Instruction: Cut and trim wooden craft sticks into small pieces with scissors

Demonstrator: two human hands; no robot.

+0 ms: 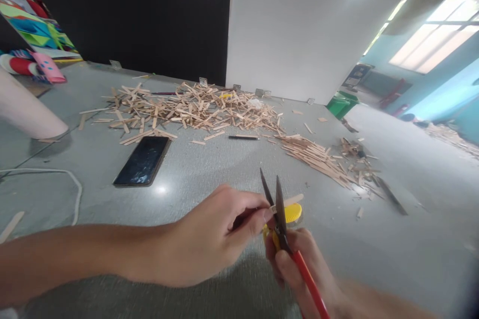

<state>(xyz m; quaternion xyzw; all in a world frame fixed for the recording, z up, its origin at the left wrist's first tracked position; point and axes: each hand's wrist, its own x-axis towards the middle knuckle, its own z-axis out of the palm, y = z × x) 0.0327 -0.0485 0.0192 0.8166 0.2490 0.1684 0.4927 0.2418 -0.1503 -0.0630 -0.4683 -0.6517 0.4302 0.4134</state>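
Note:
My left hand (213, 237) pinches a thin wooden stick (290, 202) and holds it between the open dark blades of a pair of red-handled snips (279, 209). My right hand (299, 264) grips the snips' red handle low in the view. A small yellow round thing (293, 213) lies just behind the blades. Both hands hover over the grey table (209, 169).
A big heap of wooden sticks (187, 107) spreads across the table's far side, and a neater stack of sticks (318, 157) with cut scraps lies right. A black phone (142, 160) lies left of centre, a white cord (71, 184) farther left, a dark pen (243, 137) mid-table.

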